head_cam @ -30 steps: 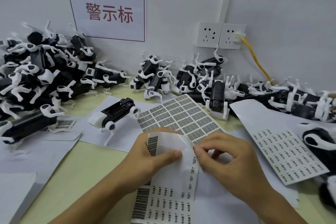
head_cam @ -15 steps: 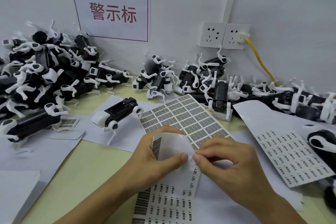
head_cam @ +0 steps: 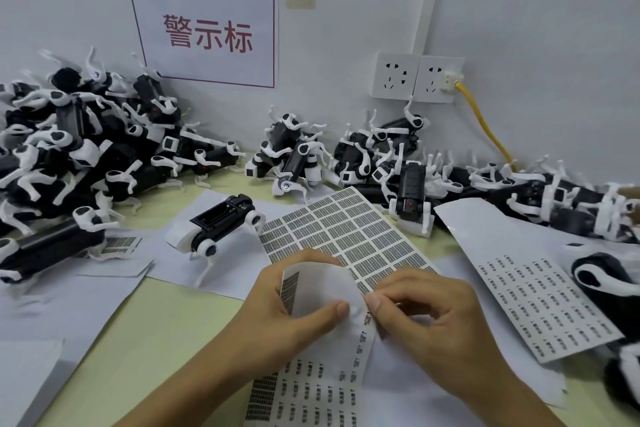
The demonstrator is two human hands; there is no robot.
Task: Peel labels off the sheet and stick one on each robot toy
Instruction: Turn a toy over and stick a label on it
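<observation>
A label sheet (head_cam: 311,392) lies in front of me, its top end curled back over my left hand (head_cam: 287,308), which grips the bend between thumb and fingers. My right hand (head_cam: 429,319) pinches at the sheet's right edge, thumb and forefinger meeting on a small label beside my left thumb. One black-and-white robot toy (head_cam: 218,222) stands alone on white paper just beyond my hands. A big heap of robot toys (head_cam: 69,156) fills the left. More toys (head_cam: 381,156) line the wall at the middle and right.
A second label sheet (head_cam: 343,236) with dense grey labels lies behind my hands. A third sheet (head_cam: 540,302) lies at the right. White papers (head_cam: 69,305) cover the yellow-green table (head_cam: 156,350). Wall sockets (head_cam: 415,80) with a yellow cable (head_cam: 485,125) sit at the back.
My hands stay on the curled sheet with almost the same hold. The view has shifted slightly; my right fingertips have closed a little tighter on the sheet's edge.
</observation>
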